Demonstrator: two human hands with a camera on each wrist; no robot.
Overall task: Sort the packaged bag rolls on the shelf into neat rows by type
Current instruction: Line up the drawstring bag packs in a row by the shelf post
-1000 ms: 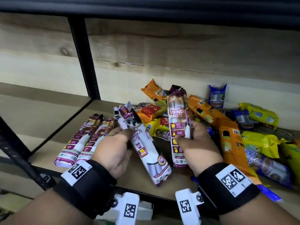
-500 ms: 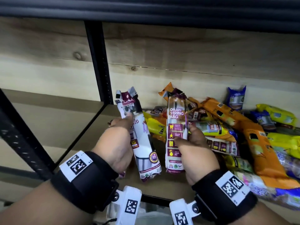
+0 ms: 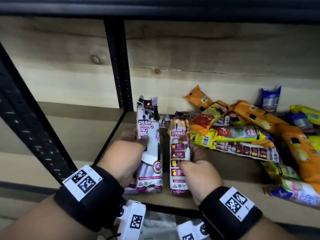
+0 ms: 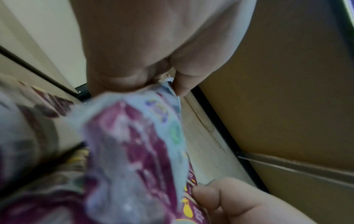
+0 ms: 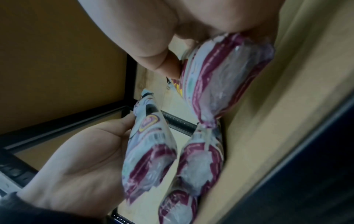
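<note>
Both packets now stand nearly upright and parallel, where a second ago the left one leaned sharply to the right; the camera has also swung, so the two packets that lay on the left of the shelf are hidden behind the left hand.

Head view: the left hand grips a white-and-maroon packet, thumb curled across its front under the words "DRAW STRING BAG". Just beside it, not touching, the right hand pinches a slimmer maroon packet by its right edge. Both hang over the front of the wooden shelf. To the right lies a jumbled pile of orange, yellow, blue and maroon packets. A black post stands at the back left.

Left wrist view: blurred; fingers fold round the top of the white-and-maroon packet, and the right hand's fingers show at the bottom.

Right wrist view: fingers curl round the maroon packet; below, the left hand cups its packet, with another packet alongside.
</note>
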